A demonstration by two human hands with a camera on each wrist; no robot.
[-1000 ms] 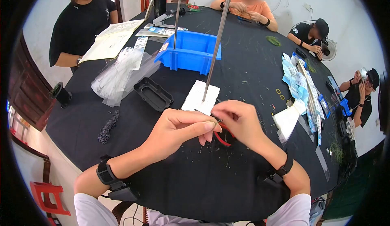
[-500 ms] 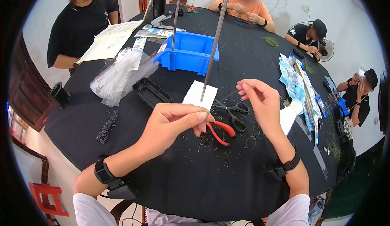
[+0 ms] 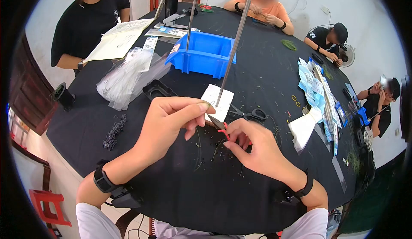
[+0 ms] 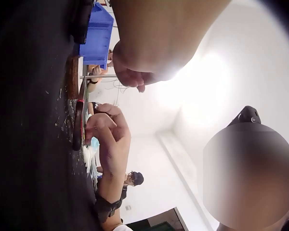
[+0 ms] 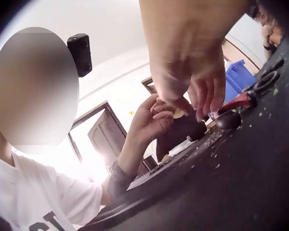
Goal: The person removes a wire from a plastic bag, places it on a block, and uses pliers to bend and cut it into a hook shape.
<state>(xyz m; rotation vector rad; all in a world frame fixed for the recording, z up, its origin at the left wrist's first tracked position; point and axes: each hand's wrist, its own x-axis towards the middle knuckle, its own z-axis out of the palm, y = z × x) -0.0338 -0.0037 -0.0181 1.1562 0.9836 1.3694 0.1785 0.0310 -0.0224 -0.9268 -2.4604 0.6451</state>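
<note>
Thumb and index finger of my left hand (image 3: 165, 121) pinch a tiny thin item (image 3: 210, 103), too small to make out fully, in front of the white foam block (image 3: 219, 97). A fine dark thread hangs below that hand. My right hand (image 3: 255, 146) is over the red-handled pliers (image 3: 222, 130), fingers bent loosely about the handles, which it partly hides. In the right wrist view the pliers (image 5: 241, 102) lie low by the fingertips of my right hand (image 5: 197, 72). Black scissors (image 3: 257, 114) lie just behind.
A metal rod (image 3: 234, 50) rises from the foam block; behind stands a blue bin (image 3: 201, 60). Left are a black tray (image 3: 156, 88), clear bags (image 3: 124, 80) and a dark tangled pile (image 3: 115, 131). Packets (image 3: 315, 88) lie right. Several people sit around the table.
My right hand has come down and left from the stretched thread to the pliers' handles. My left hand has shifted left and slightly up, still pinching.
</note>
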